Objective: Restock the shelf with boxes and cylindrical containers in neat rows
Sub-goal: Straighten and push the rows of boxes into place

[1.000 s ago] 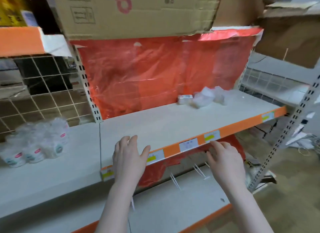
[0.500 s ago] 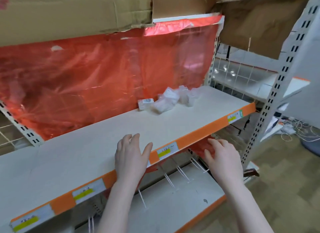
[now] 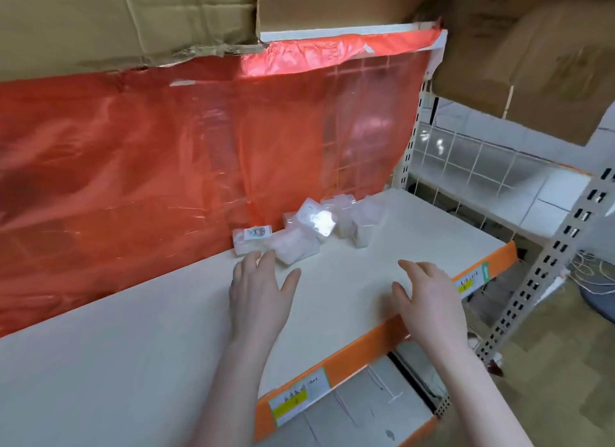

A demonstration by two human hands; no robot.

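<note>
A loose heap of several small clear plastic boxes (image 3: 312,227) lies at the back of the white shelf board (image 3: 133,330), against the red plastic sheet. One box with a small printed label (image 3: 253,238) sits at the heap's left end. My left hand (image 3: 259,293) hovers over the shelf with fingers spread, its fingertips just short of the labelled box. My right hand (image 3: 429,300) is stretched out over the shelf near its front edge, fingers relaxed and holding nothing.
A red plastic sheet (image 3: 166,163) hangs behind the shelf. Cardboard boxes (image 3: 116,20) sit overhead. The shelf's orange front strip (image 3: 366,350) carries price labels. A perforated upright (image 3: 545,273) stands at right, with a wire-grid shelf (image 3: 482,167) beyond and a lower shelf (image 3: 359,413) beneath.
Both hands have moved forward from the shelf's front edge out over the board, towards the heap of boxes. The view has swung right and come closer.
</note>
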